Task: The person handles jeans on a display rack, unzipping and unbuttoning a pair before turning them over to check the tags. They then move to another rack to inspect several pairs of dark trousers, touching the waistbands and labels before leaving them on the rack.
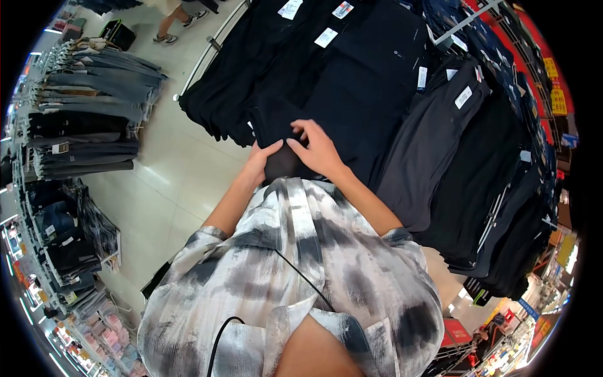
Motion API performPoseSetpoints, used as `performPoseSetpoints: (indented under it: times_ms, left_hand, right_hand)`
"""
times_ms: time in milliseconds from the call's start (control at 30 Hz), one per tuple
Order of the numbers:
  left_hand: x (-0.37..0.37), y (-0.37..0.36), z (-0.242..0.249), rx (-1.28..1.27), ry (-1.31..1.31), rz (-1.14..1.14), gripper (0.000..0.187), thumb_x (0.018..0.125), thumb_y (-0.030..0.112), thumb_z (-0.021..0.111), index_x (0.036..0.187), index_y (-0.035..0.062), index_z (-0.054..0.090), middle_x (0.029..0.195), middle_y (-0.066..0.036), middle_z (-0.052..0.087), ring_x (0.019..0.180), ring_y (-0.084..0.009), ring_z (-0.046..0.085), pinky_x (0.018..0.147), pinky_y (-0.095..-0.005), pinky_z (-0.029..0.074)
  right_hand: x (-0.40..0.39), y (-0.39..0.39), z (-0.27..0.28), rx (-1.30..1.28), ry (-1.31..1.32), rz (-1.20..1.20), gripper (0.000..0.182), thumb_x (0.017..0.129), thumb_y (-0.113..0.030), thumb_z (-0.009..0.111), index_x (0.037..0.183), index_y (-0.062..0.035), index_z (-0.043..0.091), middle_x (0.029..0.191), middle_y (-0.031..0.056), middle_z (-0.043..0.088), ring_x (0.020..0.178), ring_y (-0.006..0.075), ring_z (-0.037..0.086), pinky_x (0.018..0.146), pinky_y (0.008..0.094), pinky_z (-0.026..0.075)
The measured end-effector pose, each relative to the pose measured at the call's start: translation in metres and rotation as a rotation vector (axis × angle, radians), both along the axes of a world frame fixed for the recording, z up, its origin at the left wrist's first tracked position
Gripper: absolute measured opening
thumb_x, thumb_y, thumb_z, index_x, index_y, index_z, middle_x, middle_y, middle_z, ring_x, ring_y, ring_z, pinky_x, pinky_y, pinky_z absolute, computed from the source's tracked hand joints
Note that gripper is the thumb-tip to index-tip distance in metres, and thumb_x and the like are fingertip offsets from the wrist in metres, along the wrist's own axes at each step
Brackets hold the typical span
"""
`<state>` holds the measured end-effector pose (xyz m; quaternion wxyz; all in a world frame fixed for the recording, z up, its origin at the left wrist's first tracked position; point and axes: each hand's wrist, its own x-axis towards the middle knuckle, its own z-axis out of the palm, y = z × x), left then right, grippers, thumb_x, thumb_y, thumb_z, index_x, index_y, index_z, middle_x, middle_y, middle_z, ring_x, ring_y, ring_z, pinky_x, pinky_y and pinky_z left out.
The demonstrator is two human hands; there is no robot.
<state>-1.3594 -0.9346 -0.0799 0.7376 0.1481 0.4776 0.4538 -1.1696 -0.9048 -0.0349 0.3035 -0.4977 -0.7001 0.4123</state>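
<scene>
A pair of black trousers (276, 116) lies in front of me, its near end folded up close to my shirt. My left hand (256, 162) is closed on its left edge, thumb on top and fingers hidden under the cloth. Over the same cloth, my right hand (319, 149) has its thumb and slightly blurred fingers apart, the thumb near the fabric. Under and beyond both hands spread more dark trousers (370, 94), several with white tags (325, 38). A dark grey pair (433, 132) lies to the right.
A metal rail (204, 63) edges the display at left. Hanging jeans (103, 81) fill a rack across the tiled floor (179, 157). Another person's legs (169, 24) show at the upper left. Black trousers (477, 176) lie further right, and a cable (301, 276) crosses my shirt.
</scene>
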Motion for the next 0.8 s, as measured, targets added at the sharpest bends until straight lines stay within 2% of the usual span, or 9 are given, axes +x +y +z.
performPoseSetpoints:
  times_ms: [167,200,333,367,400,433,600,633,800]
  left_hand:
    - [0.006,0.012,0.010,-0.108,-0.055,0.022,0.054,0.095,0.037,0.066,0.134,0.0039,0.048,0.121,-0.013,0.062,0.106,-0.0247,0.064,0.089,-0.0387,0.056]
    - [0.005,0.015,0.013,-0.100,-0.062,0.009,0.053,0.096,0.038,0.064,0.133,0.0043,0.050,0.121,-0.013,0.063,0.108,-0.0258,0.065,0.091,-0.0401,0.056]
    - [-0.004,0.019,0.007,-0.051,-0.115,-0.061,0.045,0.086,0.010,0.068,0.127,0.0006,0.053,0.118,-0.014,0.064,0.104,-0.0271,0.066,0.091,-0.0412,0.056]
    - [-0.006,0.019,0.011,-0.105,-0.131,-0.044,0.056,0.080,-0.001,0.064,0.133,0.0004,0.046,0.117,-0.014,0.062,0.101,-0.0261,0.065,0.085,-0.0396,0.057]
    - [-0.008,0.018,0.011,-0.123,-0.146,-0.057,0.057,0.080,-0.002,0.063,0.134,0.0007,0.045,0.118,-0.014,0.061,0.102,-0.0268,0.065,0.086,-0.0400,0.056]
    - [-0.012,0.017,0.011,-0.139,-0.161,-0.069,0.059,0.079,-0.003,0.063,0.135,0.0009,0.044,0.119,-0.014,0.061,0.102,-0.0275,0.064,0.086,-0.0405,0.056]
    - [-0.020,0.020,0.004,-0.141,-0.197,-0.062,0.065,0.075,-0.011,0.061,0.136,0.0022,0.042,0.120,-0.013,0.059,0.102,-0.0281,0.063,0.089,-0.0405,0.055]
    - [-0.022,0.022,0.004,-0.144,-0.163,-0.118,0.075,0.072,-0.010,0.063,0.142,-0.0004,0.037,0.133,-0.017,0.054,0.120,-0.0309,0.056,0.105,-0.0428,0.047]
    - [-0.011,0.022,-0.015,-0.044,-0.109,-0.187,0.072,0.070,-0.017,0.062,0.137,-0.0015,0.041,0.128,-0.014,0.057,0.116,-0.0265,0.059,0.102,-0.0392,0.047]
  right_hand:
    - [-0.015,0.017,0.011,-0.080,-0.281,0.062,0.057,0.083,-0.045,0.072,0.119,-0.0022,0.059,0.114,0.0107,0.061,0.105,0.0300,0.061,0.086,0.0398,0.051]
    - [-0.016,0.017,0.008,-0.070,-0.236,0.067,0.053,0.083,-0.041,0.072,0.117,-0.0019,0.060,0.112,0.0111,0.062,0.102,0.0289,0.062,0.085,0.0388,0.051]
    - [0.002,0.033,-0.013,-0.257,0.109,0.105,0.029,0.086,-0.020,0.072,0.106,0.0002,0.063,0.092,0.0108,0.067,0.081,0.0189,0.064,0.073,0.0318,0.051]
    - [0.010,0.036,-0.010,-0.309,0.081,0.054,0.014,0.088,-0.009,0.069,0.097,0.0003,0.063,0.081,0.0037,0.064,0.073,0.0081,0.057,0.068,0.0247,0.048]
    - [0.022,0.041,-0.023,-0.306,0.141,0.043,0.017,0.088,-0.009,0.069,0.101,0.0007,0.064,0.079,0.0043,0.065,0.071,0.0091,0.058,0.066,0.0269,0.049]
    - [0.037,0.047,-0.043,-0.319,0.251,-0.013,0.018,0.086,-0.010,0.070,0.100,0.0002,0.064,0.081,0.0040,0.066,0.071,0.0099,0.059,0.067,0.0270,0.050]
    - [0.148,0.112,-0.065,0.211,-0.353,-0.730,0.024,0.082,-0.002,0.064,0.106,-0.0032,0.065,0.100,0.0121,0.063,0.080,0.0229,0.063,0.078,0.0341,0.053]
    - [0.149,0.117,-0.049,0.214,-0.255,-0.841,0.022,0.084,-0.002,0.062,0.106,-0.0029,0.065,0.102,0.0137,0.064,0.083,0.0233,0.064,0.081,0.0352,0.052]
    - [0.047,0.086,0.027,-0.274,-0.068,-0.299,0.029,0.089,-0.010,0.065,0.116,-0.0009,0.061,0.116,0.0123,0.061,0.102,0.0228,0.062,0.091,0.0343,0.050]
